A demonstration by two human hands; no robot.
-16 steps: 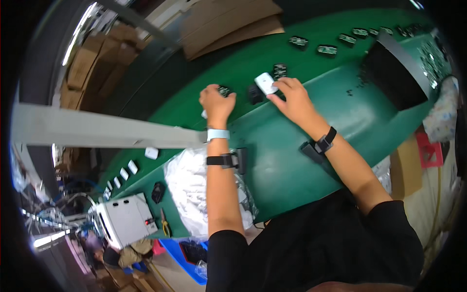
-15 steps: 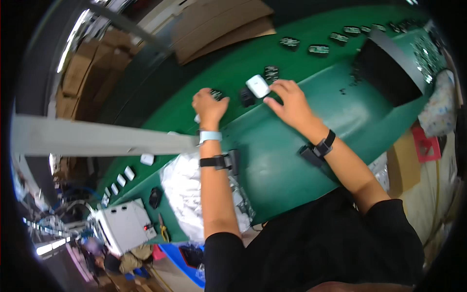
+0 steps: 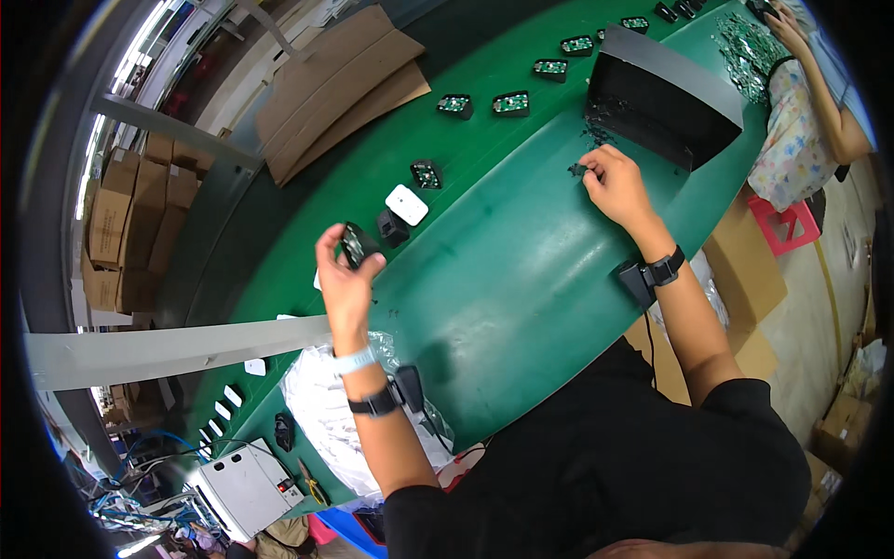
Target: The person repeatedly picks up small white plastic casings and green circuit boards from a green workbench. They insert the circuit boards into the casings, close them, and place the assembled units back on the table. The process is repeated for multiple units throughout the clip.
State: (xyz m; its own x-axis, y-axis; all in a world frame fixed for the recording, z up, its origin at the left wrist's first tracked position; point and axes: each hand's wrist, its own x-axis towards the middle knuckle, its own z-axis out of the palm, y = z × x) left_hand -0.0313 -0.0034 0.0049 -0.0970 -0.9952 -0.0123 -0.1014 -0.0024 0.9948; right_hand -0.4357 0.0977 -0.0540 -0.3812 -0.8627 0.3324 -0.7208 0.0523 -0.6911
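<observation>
Left hand (image 3: 346, 279), centre-left: fingers clasp a small black housing (image 3: 355, 246); keep it level. Right hand (image 3: 615, 186), upper right: fingertips pinch a black part (image 3: 578, 170) beside the black bin (image 3: 666, 98); seat it squarely.

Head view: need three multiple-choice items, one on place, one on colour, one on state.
1. Where is the white cover?
A. on the green belt
B. in the left hand
C. on the cardboard

2. What colour is the belt?
A. grey
B. green
C. blue

3. What is the left hand doing?
A. lying flat and empty
B. holding a small black part raised
C. gripping the white cover

Key: 1 A, the cover lies on the belt beside black parts. 2 B, the surface is green. 3 B, the small black part sits between its fingers, off the belt.
</observation>
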